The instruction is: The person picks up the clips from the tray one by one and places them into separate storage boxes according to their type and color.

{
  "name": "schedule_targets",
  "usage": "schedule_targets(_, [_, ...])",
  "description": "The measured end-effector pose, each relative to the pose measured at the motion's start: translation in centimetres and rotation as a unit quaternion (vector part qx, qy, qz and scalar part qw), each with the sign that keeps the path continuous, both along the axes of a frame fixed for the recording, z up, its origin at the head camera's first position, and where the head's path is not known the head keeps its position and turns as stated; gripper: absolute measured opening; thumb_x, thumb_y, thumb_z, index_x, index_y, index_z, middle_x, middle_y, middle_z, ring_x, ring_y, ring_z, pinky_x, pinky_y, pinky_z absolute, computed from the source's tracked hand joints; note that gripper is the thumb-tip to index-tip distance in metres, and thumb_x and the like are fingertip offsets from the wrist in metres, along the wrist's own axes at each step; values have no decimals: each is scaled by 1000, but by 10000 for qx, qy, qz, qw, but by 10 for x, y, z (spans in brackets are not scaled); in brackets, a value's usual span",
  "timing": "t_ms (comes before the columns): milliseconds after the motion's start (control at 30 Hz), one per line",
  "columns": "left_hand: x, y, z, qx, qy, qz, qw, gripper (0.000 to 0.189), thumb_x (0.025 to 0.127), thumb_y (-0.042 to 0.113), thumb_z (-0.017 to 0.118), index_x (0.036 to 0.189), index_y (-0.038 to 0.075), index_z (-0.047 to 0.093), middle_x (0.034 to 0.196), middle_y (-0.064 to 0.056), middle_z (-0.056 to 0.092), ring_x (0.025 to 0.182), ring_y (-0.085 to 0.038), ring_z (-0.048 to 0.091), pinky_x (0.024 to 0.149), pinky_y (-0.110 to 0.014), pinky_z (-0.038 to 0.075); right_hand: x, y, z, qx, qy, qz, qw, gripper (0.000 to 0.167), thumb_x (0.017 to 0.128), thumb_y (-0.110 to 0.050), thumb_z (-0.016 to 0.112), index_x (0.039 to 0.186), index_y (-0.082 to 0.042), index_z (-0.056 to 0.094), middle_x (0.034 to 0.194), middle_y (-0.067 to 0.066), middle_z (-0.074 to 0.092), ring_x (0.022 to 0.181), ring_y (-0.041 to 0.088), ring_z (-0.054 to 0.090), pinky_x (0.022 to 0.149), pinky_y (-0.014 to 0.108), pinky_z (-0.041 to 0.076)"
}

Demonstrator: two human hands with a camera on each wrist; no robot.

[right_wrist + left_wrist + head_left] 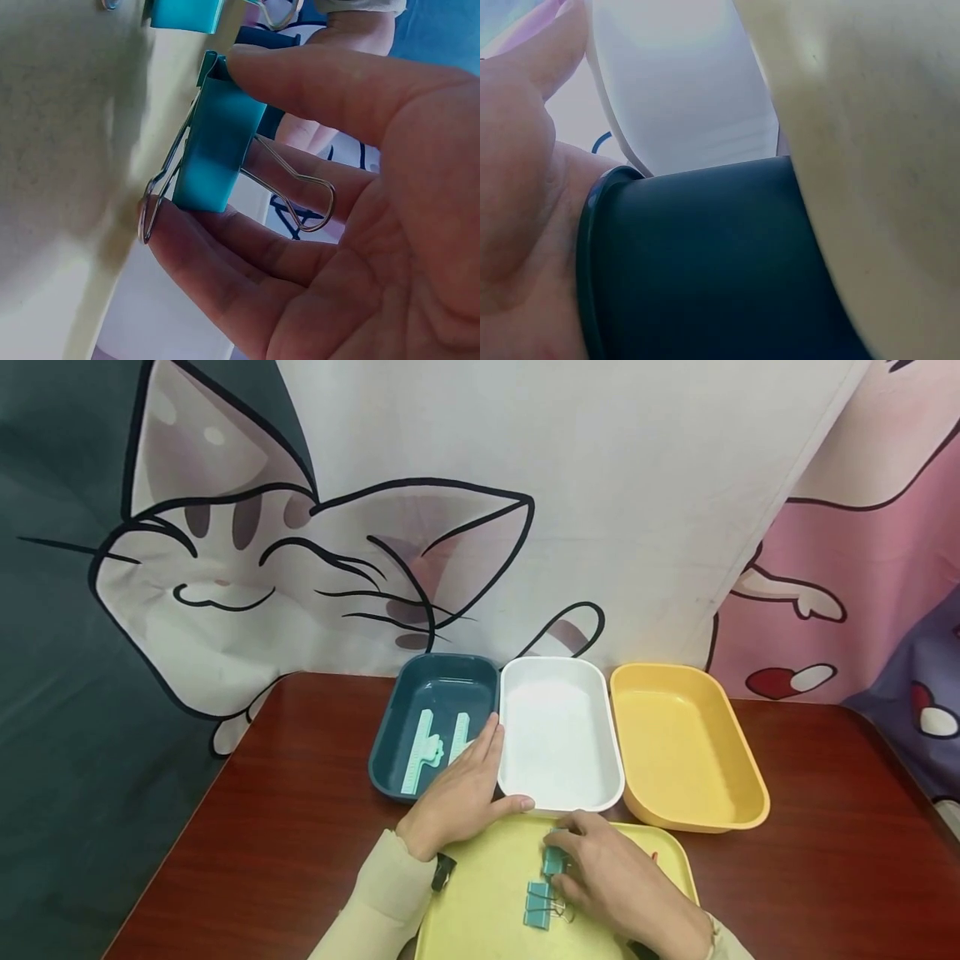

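Head | right hand (pixel 618 878) pinches half-hidden binder clip (pixel 554 860) | left hand (pixel 459 792), outstretched, overlaps ruler clip (pixel 460 732)

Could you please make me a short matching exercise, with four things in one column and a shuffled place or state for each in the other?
Things
1. White tray
2. Mint clips
3. Right grip
4. Pale yellow tray

Places and states
A. Has a teal binder clip between thumb and fingers
B. Lies under another binder clip
C. Stands between the dark blue tray and the orange-yellow tray
D. Inside the dark blue tray

Pairs: 1-C, 2-D, 3-A, 4-B
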State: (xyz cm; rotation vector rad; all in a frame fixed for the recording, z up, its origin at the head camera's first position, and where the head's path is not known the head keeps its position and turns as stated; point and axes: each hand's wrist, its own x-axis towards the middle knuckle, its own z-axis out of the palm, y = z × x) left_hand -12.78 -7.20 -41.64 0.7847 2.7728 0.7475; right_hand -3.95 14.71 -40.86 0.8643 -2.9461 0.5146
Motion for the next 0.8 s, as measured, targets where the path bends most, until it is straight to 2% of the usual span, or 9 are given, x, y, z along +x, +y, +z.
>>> schedule_targets(200, [1, 0, -1, 42, 21, 10, 10000, 106, 92, 61, 62, 160, 0, 7, 169, -12, -2, 153, -25, 12, 120, -43, 25, 0, -1, 9, 81, -504, -145, 9986, 31, 83, -27, 82, 111, -15, 74, 113, 1, 62, 95, 13, 58, 81, 35, 55])
schedule_targets(300, [1, 0, -1, 55, 17, 2, 10000, 106, 92, 61, 61, 160, 0, 7, 169, -11, -3, 153, -25, 11, 120, -43, 25, 0, -2, 12, 122, -621, -194, 9978, 32, 84, -29, 81, 112, -16, 74, 116, 1, 62, 96, 13, 57, 82, 36, 55])
schedule_targets(567, [2, 0, -1, -14, 27, -13, 10000, 106, 92, 62, 60, 160, -1, 8, 169, -11, -3, 153, -24, 11, 120, -42, 25, 2, -1, 17, 162, -398, -190, 9989, 37, 83, -33, 82, 115, -17, 73, 113, -1, 61, 90, 11, 58, 74, 34, 55])
schedule_targets(733, [2, 0, -1, 18, 72, -9, 10000, 106, 92, 60, 62, 160, -1, 8, 168, -12, -2, 153, -25, 12, 120, -43, 25, 1, -1, 20, 168, -435, -182, 9987, 38, 85, -36, 80, 118, -17, 73, 112, -3, 61, 90, 10, 57, 77, 33, 55])
schedule_targets(800, [1, 0, -2, 17, 96, -9, 10000, 106, 92, 61, 62, 160, -1, 9, 168, -13, -1, 153, -26, 12, 120, -43, 25, 1, -1, 21, 116, -310, -146, 9993, 37, 85, -35, 80, 117, -16, 73, 113, -2, 61, 92, 9, 58, 78, 33, 55])
